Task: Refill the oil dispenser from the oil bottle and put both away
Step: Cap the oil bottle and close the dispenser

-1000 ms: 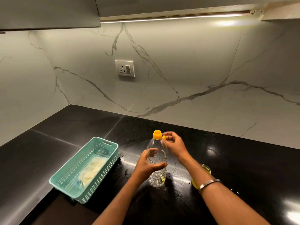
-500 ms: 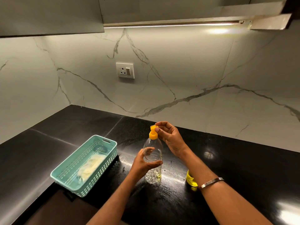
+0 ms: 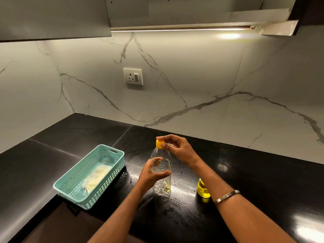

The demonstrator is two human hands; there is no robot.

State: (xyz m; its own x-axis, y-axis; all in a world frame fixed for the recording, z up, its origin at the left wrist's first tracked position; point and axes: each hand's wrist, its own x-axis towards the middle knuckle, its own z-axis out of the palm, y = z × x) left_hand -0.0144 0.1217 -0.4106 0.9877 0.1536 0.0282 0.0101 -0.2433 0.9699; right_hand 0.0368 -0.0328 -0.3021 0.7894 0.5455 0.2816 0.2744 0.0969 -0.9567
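Head-worn camera looks forward and down over the countertop (image 3: 263,172).

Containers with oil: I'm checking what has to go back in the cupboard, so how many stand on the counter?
2. The clear oil bottle, nearly empty, stands mid-counter in the left hand; the yellow-filled dispenser stands right of it, partly hidden behind the right forearm.

yellow cap (image 3: 159,144); teal basket (image 3: 91,178); black counter (image 3: 263,172)
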